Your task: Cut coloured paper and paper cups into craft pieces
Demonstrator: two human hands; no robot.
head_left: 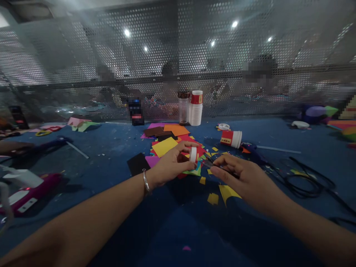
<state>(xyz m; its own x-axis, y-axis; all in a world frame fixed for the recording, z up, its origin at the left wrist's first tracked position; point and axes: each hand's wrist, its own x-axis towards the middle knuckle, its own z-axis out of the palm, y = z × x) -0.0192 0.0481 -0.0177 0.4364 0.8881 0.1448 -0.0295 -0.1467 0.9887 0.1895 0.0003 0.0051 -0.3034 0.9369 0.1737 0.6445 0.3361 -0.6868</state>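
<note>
My left hand (178, 157), wearing a silver bracelet, is closed around a short white round piece (193, 154) that looks like a tape roll or cup end; its kind is not clear. Facing it, my right hand (236, 168) grips dark scissors (209, 162), their tips close to the white piece. Beneath both hands lie coloured paper sheets, among them a yellow sheet (164, 147) and an orange sheet (176, 129). Small yellow scraps (213, 198) and a curled yellow piece (228, 193) are scattered below my right hand.
A clear jar (183, 109) and stacked paper cups (195, 111) stand at the back by a perforated metal screen (155, 44). To the right are a tipped red cup (230, 139), a glue gun (253, 152) and its black cable (303, 185). A power strip (33, 196) lies left.
</note>
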